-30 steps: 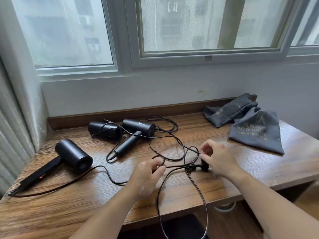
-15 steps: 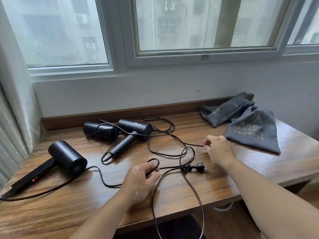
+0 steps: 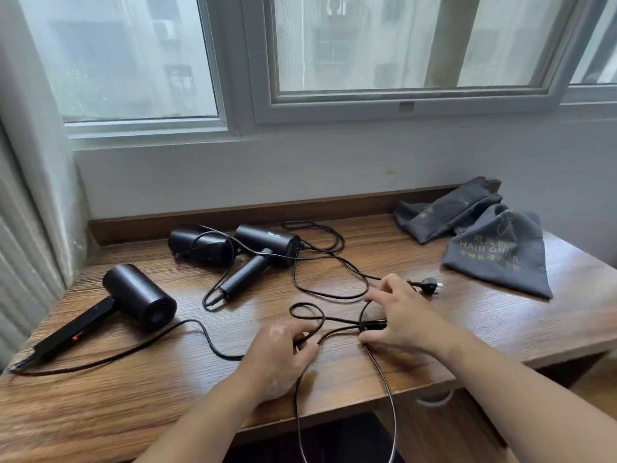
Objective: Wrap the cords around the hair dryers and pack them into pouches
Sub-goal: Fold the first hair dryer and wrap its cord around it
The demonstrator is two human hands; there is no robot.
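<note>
1. On the worktop (image 3: 500, 332), three hair dryers lie unwrapped: one at near left (image 3: 140, 295), two at the rear (image 3: 267, 242). The pouches (image 3: 497, 252) lie flat at far right.
2. Change: half a second ago the right hand (image 3: 400, 315) pinched a cord end above the tangle. The far plug (image 3: 430, 283) now lies free just beyond that hand, near the pouches, and the hand has dropped onto the near plug (image 3: 372, 325).
3. Right fingers (image 3: 377, 292) are half curled, and the thumb pinches the near plug. The left hand (image 3: 280, 359) has its fingers curled round a cord (image 3: 314, 329) just beside it.
4. I judge one cord separated. Untangling continues, and wrapping has not begun.
5. Hidden: the right hand covers the cord crossing. A cord loop (image 3: 297, 412) drops over the front edge and is cut off below. I cannot trace which cord serves which dryer.
</note>
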